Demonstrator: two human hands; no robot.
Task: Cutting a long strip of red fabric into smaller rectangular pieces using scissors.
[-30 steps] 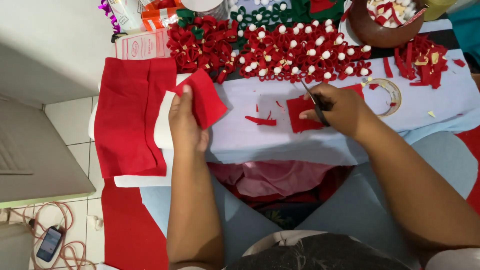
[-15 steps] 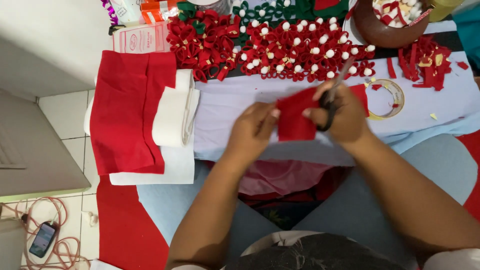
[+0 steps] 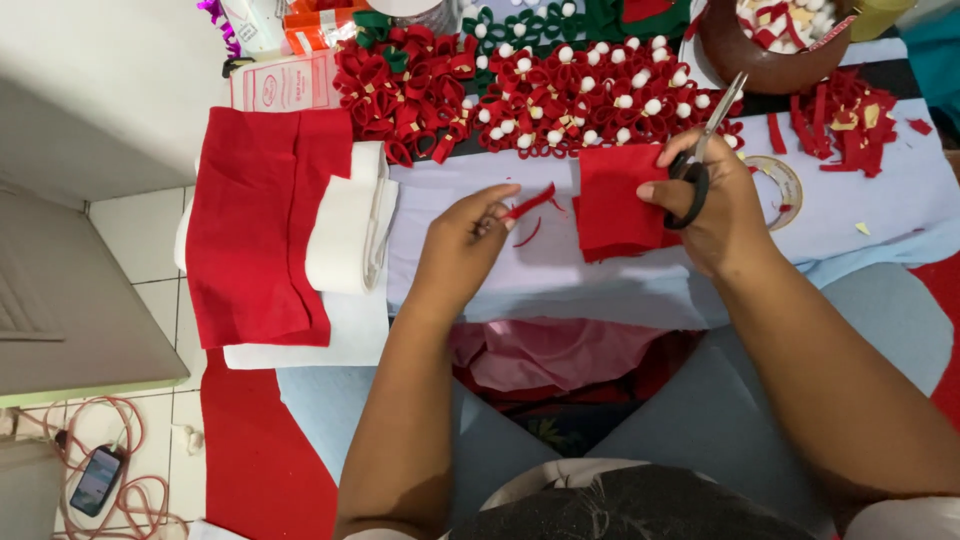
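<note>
We sit over a pale blue cloth (image 3: 600, 290) spread across our lap, tiled floor on the left where a phone (image 3: 97, 480) lies among looped cables. Next comes a folded stack of red felt (image 3: 255, 235) beside a roll of white felt (image 3: 345, 235). Above, rows of finished red felt flowers (image 3: 560, 100) with white centres line the far edge. Our left hand (image 3: 462, 240) pinches a thin red felt strip (image 3: 532, 202) between closed fingertips, just left of the red felt square (image 3: 620, 200). That square is soft, light and floppy, so we judge it best held near its edge, close to the cut. Our right hand (image 3: 715, 210) grips both the square and the black-handled scissors (image 3: 700, 150), fingers through the loops, blades pointing up and nearly shut. Further right lie a tape roll (image 3: 780, 185) and red scraps (image 3: 850, 125).
</note>
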